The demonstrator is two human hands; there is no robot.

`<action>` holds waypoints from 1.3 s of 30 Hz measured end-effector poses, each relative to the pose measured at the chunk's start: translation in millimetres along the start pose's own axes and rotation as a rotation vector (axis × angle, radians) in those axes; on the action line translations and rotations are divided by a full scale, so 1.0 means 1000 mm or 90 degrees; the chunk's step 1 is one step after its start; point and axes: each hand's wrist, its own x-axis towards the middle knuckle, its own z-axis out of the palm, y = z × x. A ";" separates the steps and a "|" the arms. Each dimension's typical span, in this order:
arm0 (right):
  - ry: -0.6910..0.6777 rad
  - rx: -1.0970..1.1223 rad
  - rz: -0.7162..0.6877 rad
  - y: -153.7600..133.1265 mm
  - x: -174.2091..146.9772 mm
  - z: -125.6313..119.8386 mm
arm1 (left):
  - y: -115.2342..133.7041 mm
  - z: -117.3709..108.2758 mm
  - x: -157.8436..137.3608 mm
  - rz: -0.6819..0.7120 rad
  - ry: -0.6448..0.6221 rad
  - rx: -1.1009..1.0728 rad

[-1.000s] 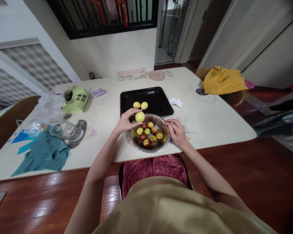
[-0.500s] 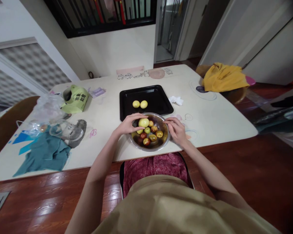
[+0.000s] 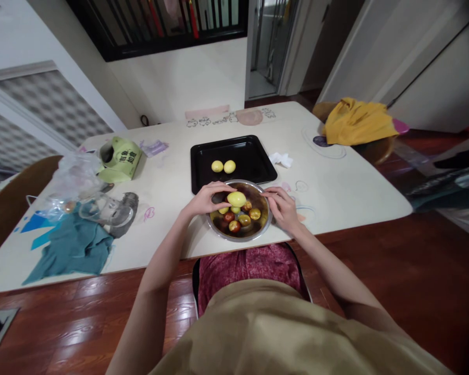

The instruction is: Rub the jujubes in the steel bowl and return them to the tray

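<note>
A steel bowl (image 3: 214,225) stands at the table's near edge, with several small fruits in red-brown, green and mottled yellow lying in it. Over its left half, my left hand (image 3: 208,200) has its thumb and fingers closed around a yellow lemon (image 3: 236,199), whose right end sticks out past the fingertips. My right hand (image 3: 282,207) pinches the bowl's right rim between thumb and fingers. Just behind the bowl is a black baking tray (image 3: 250,151) carrying two more lemons (image 3: 223,166) side by side.
To the left lie a green paper bag (image 3: 125,159), a clear plastic bag (image 3: 72,174) and a teal cloth (image 3: 70,245). Crumpled white tissue (image 3: 282,159) sits right of the tray. Yellow clothing (image 3: 355,122) hangs over a chair at the right.
The lemon in my left hand has shifted slightly to the right and turned, showing its longer side. My right hand stays at the bowl's rim.
</note>
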 end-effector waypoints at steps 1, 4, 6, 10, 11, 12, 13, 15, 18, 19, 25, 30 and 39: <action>0.000 0.000 0.001 0.000 0.000 0.000 | 0.000 0.000 0.000 0.000 0.002 -0.001; 0.000 0.001 -0.001 0.000 0.000 0.000 | 0.000 0.002 0.000 -0.007 0.026 -0.013; 0.002 -0.001 -0.004 0.000 0.000 0.001 | -0.001 0.004 -0.001 -0.024 0.075 -0.019; 0.005 -0.009 -0.014 0.000 0.000 0.001 | -0.008 0.007 -0.001 -0.083 0.214 -0.019; 0.006 -0.010 -0.018 0.000 0.000 0.002 | -0.011 0.007 -0.001 -0.095 0.246 -0.015; 0.008 -0.011 -0.021 0.000 0.000 0.002 | -0.016 0.007 -0.001 -0.105 0.275 -0.010; 0.008 -0.011 -0.022 0.000 0.000 0.002 | -0.021 0.007 -0.001 -0.113 0.301 -0.001; 0.007 -0.012 -0.022 -0.001 0.001 0.001 | -0.034 0.006 -0.001 -0.127 0.334 0.024; 0.005 -0.013 -0.025 -0.001 0.002 0.001 | -0.054 0.004 0.002 -0.152 0.339 0.079; 0.008 -0.013 -0.030 -0.001 0.002 0.001 | -0.061 0.004 0.004 -0.157 0.330 0.099; 0.022 -0.011 -0.070 -0.001 0.004 0.002 | -0.094 0.004 0.021 -0.172 0.187 0.184; 0.003 -0.010 -0.092 -0.002 0.004 0.001 | -0.100 0.005 0.030 -0.206 0.079 0.213; -0.002 0.004 -0.108 -0.001 0.004 0.000 | -0.091 0.007 0.025 -0.208 0.139 0.244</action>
